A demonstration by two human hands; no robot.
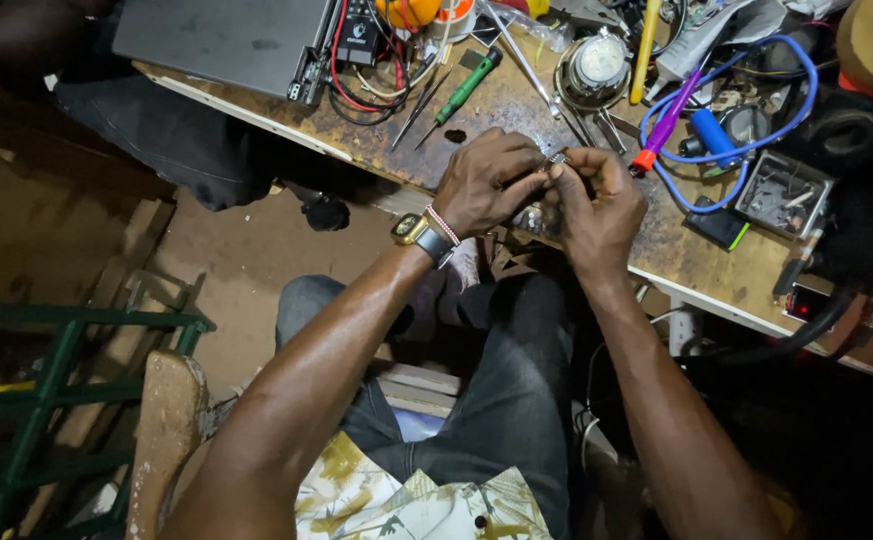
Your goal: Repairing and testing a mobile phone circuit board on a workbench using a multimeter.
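My left hand and my right hand meet above the near edge of a worn wooden workbench. Both pinch a small metal part between the fingertips; most of it is hidden by my fingers. A gold wristwatch and a beaded band sit on my left wrist. Below the hands are my knees in dark jeans.
On the bench lie a green-handled screwdriver, tweezers, a grey laptop, red wires, a round metal lamp, a blue cable, a purple tool and a small parts tray. A green metal frame stands lower left.
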